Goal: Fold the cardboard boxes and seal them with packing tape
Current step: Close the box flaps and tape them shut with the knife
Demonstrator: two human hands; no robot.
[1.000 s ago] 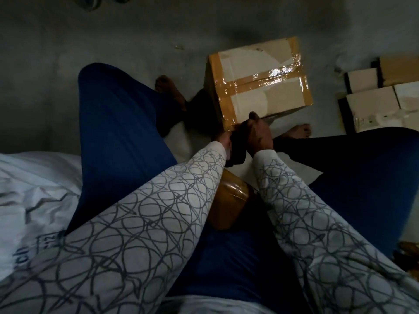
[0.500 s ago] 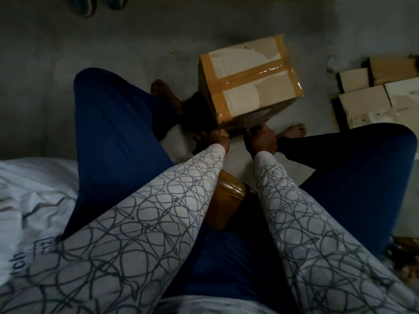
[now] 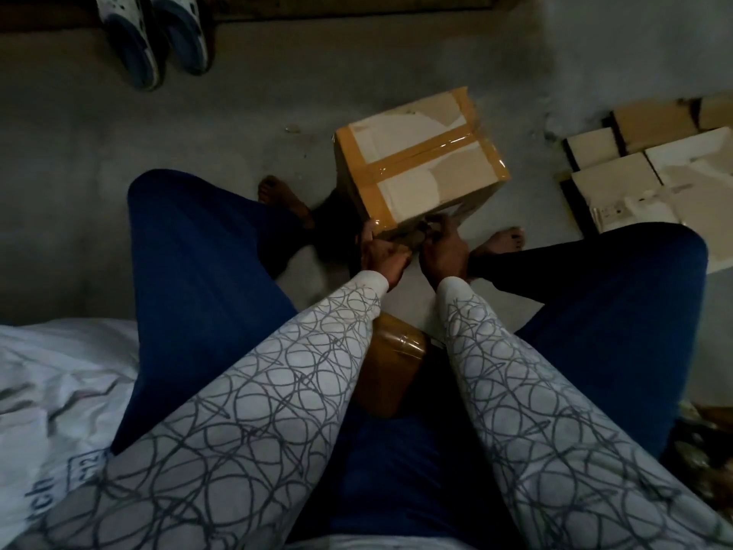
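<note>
Down on the floor, both hands at the box's near edge

Far left, a white printed sack (image 3: 47,391) lies crumpled beside the person's left thigh. Above it, at the top of the view, a pair of pale clogs (image 3: 154,33) stands on the grey concrete floor (image 3: 198,133). The person sits with knees spread in dark blue trousers, and the bare left foot (image 3: 283,198) rests on the floor just left of the box.

Between the knees, the left hand (image 3: 380,256) reaches out of a scribble-patterned sleeve. Its thumb is up against the taped near-left corner of the box and its fingers are curled below. Whether it grasps tape or only presses there I cannot tell in the dim light. Nearer the body, a roll of brown packing tape (image 3: 396,367) lies between the forearms.

The cardboard box (image 3: 420,164) stands closed on the floor. Brown tape runs along its top seam and down its edges. The right hand (image 3: 442,256) sits just beside the left, fingertips bent onto the box's near lower edge. Its grip is likewise too dark to read. The bare right foot (image 3: 501,242) lies just right of that hand. Far right, flattened cartons (image 3: 654,168) lie spread on the floor, apart from the box.
</note>
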